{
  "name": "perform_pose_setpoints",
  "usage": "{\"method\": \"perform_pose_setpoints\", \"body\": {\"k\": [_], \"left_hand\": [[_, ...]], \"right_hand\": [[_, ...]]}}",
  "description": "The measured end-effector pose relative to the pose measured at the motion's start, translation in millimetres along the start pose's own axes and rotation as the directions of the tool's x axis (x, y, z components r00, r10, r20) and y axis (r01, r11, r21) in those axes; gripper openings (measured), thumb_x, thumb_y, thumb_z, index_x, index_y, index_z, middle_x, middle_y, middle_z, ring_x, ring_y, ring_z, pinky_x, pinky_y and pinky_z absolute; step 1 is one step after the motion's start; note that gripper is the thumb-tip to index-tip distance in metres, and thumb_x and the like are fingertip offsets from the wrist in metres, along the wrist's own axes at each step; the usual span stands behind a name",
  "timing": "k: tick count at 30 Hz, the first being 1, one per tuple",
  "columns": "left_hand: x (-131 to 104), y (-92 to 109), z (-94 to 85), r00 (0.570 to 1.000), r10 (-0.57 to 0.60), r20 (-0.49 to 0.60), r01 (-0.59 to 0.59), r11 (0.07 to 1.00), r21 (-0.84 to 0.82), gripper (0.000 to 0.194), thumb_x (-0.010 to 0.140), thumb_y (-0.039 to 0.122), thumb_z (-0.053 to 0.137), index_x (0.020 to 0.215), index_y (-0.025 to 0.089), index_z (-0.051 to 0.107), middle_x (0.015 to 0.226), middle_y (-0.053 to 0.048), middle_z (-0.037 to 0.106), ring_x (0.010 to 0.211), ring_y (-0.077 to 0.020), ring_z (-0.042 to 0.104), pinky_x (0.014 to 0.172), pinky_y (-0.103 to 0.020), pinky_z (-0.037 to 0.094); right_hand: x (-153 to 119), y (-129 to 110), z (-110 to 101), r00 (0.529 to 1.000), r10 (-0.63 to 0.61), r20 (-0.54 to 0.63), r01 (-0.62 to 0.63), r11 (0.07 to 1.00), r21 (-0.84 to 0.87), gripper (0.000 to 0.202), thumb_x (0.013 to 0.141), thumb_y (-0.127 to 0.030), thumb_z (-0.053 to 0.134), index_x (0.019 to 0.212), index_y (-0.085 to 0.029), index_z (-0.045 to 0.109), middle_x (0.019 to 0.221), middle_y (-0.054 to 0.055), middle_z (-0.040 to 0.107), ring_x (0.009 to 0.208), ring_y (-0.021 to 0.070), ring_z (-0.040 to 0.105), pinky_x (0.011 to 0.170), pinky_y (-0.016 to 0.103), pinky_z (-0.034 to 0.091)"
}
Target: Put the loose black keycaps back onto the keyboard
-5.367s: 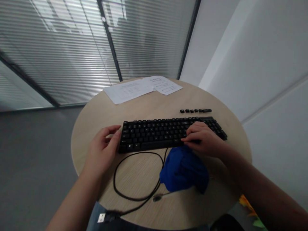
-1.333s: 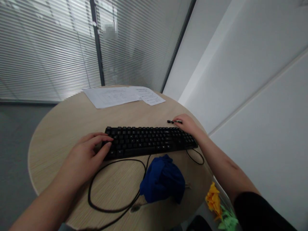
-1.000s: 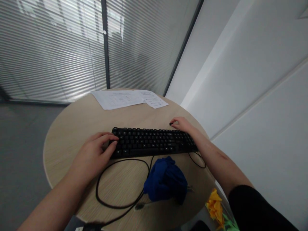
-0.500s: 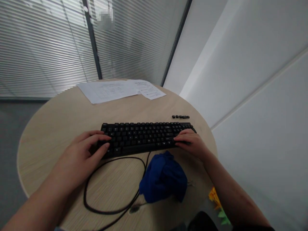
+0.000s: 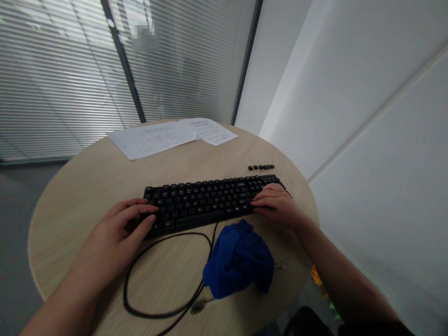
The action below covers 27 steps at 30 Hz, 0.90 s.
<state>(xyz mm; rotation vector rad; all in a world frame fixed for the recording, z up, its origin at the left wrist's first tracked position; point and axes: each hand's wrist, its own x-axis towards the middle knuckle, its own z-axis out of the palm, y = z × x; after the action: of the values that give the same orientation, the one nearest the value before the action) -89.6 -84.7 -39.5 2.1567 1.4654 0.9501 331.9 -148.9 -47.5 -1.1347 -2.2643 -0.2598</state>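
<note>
A black keyboard (image 5: 203, 200) lies across the round table in front of me. My left hand (image 5: 119, 233) is curled around its left end, with the fingertips on the end keys and the thumb along the near corner. At the other end, my right hand (image 5: 276, 205) covers part of the right-hand keys, its fingers close together and pointing left. From the near side of the keyboard a black cable (image 5: 157, 315) runs out and loops on the tabletop. A crumpled blue cloth bag (image 5: 238, 261) with a drawstring sits just below the keyboard.
Several small black pieces like keycaps (image 5: 261, 167) lie in a row beyond the keyboard's right end. Printed papers (image 5: 154, 140) rest at the far edge of the round wooden table (image 5: 63, 224). Blinds (image 5: 185, 70) and a white wall (image 5: 367, 93) stand behind the table.
The view has tilted and shifted slightly. Both hands stay at the keyboard's ends, and the keyboard, cable and bag keep their places on the table.
</note>
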Motion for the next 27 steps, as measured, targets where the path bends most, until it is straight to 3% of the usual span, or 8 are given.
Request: {"method": "perform_pose_setpoints", "body": {"k": [4, 12, 27], "left_hand": [[0.2, 0.3, -0.9, 1.000, 0.001, 0.002, -0.001, 1.000, 0.008, 0.039, 0.082, 0.056, 0.053, 0.095, 0.026, 0.074, 0.117, -0.008, 0.064, 0.111, -0.0310, 0.064, 0.106, -0.053, 0.051], [0.3, 3.4, 0.9, 0.999, 0.030, -0.033, -0.030, 1.000, 0.008, 0.034, 0.083, 0.054, 0.051, 0.093, 0.030, 0.073, 0.115, -0.009, 0.065, 0.110, -0.0308, 0.065, 0.103, -0.050, 0.052], [1.7, -1.2, 2.2, 1.000, 0.010, -0.003, -0.010, 0.999, 0.034, 0.041, 0.083, 0.057, 0.052, 0.097, 0.024, 0.072, 0.118, -0.008, 0.064, 0.112, -0.0292, 0.062, 0.106, -0.049, 0.050]], "right_hand": [[0.1, 1.6, 0.8, 1.000, -0.018, 0.005, 0.018, 0.999, 0.029, 0.010, 0.096, -0.032, 0.069, 0.097, -0.025, 0.076, 0.099, -0.002, 0.075, 0.088, 0.0111, 0.067, 0.095, 0.033, 0.044], [-2.1, 7.8, 3.7, 0.999, 0.004, 0.035, -0.008, 0.994, 0.107, 0.014, 0.097, -0.034, 0.068, 0.103, -0.025, 0.076, 0.101, 0.000, 0.075, 0.091, 0.0125, 0.069, 0.092, 0.033, 0.046], [2.3, 3.2, -4.8, 0.991, 0.063, 0.116, -0.078, 0.989, 0.129, 0.018, 0.098, -0.036, 0.066, 0.099, -0.025, 0.079, 0.094, 0.002, 0.069, 0.089, 0.0118, 0.059, 0.086, 0.030, 0.042]]}}
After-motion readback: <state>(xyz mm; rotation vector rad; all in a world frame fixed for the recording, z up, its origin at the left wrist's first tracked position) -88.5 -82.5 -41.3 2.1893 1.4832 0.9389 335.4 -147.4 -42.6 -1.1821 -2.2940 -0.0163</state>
